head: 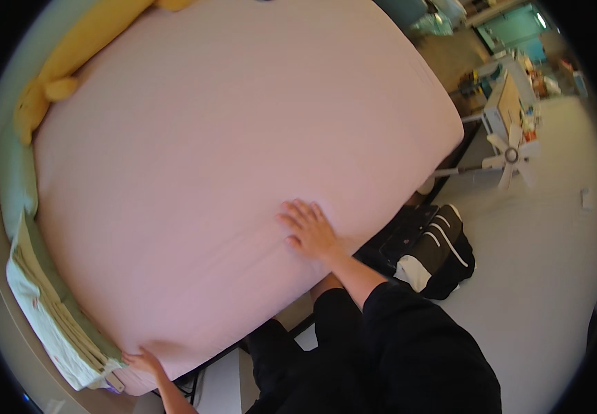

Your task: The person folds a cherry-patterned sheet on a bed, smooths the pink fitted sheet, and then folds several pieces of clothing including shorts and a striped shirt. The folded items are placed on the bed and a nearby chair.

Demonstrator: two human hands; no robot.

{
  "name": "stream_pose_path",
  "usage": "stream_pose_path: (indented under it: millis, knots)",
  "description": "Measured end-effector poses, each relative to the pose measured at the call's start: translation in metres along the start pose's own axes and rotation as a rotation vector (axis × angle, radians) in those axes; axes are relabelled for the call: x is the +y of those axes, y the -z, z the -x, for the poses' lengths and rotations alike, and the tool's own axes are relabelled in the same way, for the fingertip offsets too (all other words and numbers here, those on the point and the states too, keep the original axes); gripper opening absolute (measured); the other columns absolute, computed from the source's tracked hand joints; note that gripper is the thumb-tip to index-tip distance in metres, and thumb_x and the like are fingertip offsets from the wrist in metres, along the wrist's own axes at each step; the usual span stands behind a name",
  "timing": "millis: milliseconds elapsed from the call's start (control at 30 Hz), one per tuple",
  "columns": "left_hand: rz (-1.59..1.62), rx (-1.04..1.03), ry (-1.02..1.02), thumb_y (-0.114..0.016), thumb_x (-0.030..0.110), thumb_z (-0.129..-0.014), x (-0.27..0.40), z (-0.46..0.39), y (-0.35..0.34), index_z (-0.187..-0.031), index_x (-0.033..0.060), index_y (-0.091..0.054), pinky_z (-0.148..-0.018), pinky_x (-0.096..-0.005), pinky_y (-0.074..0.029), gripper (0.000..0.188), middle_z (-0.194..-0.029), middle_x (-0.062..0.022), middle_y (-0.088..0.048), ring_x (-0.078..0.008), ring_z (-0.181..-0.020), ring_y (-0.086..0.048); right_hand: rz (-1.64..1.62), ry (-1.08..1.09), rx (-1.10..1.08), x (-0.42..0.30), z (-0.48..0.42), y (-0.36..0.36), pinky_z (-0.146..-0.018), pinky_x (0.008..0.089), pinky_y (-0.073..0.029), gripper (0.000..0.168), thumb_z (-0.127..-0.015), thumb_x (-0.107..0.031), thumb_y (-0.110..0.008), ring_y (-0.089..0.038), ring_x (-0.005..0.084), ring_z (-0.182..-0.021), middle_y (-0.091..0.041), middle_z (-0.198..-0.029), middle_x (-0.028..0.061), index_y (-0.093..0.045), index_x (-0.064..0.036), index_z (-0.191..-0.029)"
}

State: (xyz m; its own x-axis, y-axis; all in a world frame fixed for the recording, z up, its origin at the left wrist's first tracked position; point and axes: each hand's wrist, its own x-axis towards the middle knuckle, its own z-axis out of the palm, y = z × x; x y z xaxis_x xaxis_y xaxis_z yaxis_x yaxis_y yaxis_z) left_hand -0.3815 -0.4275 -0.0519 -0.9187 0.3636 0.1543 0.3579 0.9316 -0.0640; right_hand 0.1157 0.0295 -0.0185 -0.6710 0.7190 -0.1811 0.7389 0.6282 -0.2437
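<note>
A pink fitted sheet (215, 134) covers a wide mattress, mostly smooth, with faint creases near my right hand. My right hand (308, 230) lies palm down on the sheet near the mattress's near side, fingers spread and nothing in them. At the lower left, my left hand (145, 361) touches the sheet near its corner, close to the end of a folded white and cream cloth (52, 321). Its fingertips meet the cloth's end, and whether they pinch anything is unclear. Green padding (16, 171) runs along the left side of the mattress.
A long yellow plush toy (86, 41) lies along the far left edge. To the right are a white fan (510, 155), a dark case (394, 233) and a black-and-white garment or bag (435, 253) by the bed. A cluttered table (505, 103) stands farther off.
</note>
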Motion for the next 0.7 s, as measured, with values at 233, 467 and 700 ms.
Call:
stream_pose_path:
  millis: [233, 467, 700]
  knots:
    - [0.327, -0.241, -0.509, -0.049, 0.043, -0.096, 0.321, 0.024, 0.017, -0.15, 0.0033, -0.018, -0.115, -0.0505, -0.016, 0.074, -0.156, -0.0212, -0.012, -0.0383, -0.143, -0.014, 0.051, -0.278, 0.293, 0.325, 0.063, 0.057, -0.107, 0.05, -0.032, 0.054, -0.076, -0.022, -0.059, -0.041, 0.029, -0.131, -0.047, -0.139, 0.0073, -0.053, -0.015, -0.129]
    - [0.317, 0.141, -0.784, -0.043, 0.054, -0.094, 0.65, 0.034, -0.01, -0.145, -0.0053, -0.028, -0.113, -0.0511, -0.021, 0.079, -0.152, -0.0221, -0.026, -0.0371, -0.141, -0.022, -0.656, -1.54, 0.073, 0.564, 0.239, 0.125, -0.101, 0.0475, -0.039, 0.051, -0.093, -0.033, -0.045, -0.051, 0.0284, -0.124, -0.054, -0.133, 0.0136, -0.049, -0.007, -0.136]
    - [0.707, -0.543, -1.303, -0.06, 0.037, -0.08, 0.845, 0.42, 0.105, -0.14, -0.0099, -0.032, -0.117, -0.0527, -0.007, 0.081, -0.151, -0.0267, -0.024, -0.0372, -0.143, -0.018, -1.192, -1.186, 0.9, 0.468, 0.253, 0.152, -0.102, 0.0366, -0.039, 0.032, -0.095, -0.016, -0.049, -0.053, 0.0217, -0.12, -0.059, -0.126, 0.0105, -0.058, -0.004, -0.123]
